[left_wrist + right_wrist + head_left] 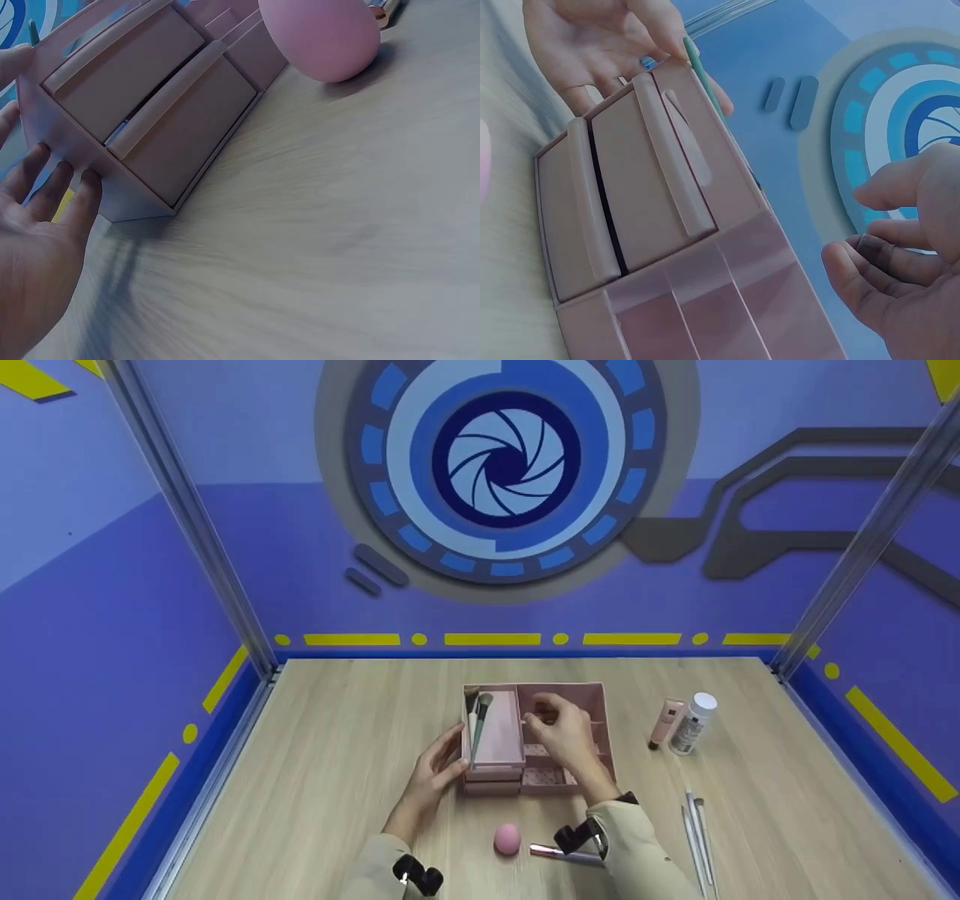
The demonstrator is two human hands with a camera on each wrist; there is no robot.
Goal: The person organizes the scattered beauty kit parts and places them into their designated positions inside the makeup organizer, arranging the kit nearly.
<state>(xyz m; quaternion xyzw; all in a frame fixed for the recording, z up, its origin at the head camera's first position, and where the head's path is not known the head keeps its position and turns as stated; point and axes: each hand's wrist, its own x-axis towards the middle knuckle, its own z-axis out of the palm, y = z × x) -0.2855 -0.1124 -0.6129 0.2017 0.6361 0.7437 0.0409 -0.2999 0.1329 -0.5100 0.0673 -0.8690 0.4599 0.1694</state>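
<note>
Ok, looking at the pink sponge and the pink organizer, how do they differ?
Shape: the sponge is smooth and rounded, while the organizer is boxy, with straight edges and drawers.
Size: the sponge is far smaller than the organizer.
Contact: the left hand touches the organizer's side; neither hand touches the sponge.
Shared: both are pink and rest on the wooden-looking table.

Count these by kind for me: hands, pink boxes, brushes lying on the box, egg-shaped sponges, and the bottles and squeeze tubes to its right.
Hands: 2, the left hand and the right hand
Pink box: 1
Brushes on the box: 2
Pink sponge: 1
White bottle: 1
Pink tube: 1
Total: 8
</note>
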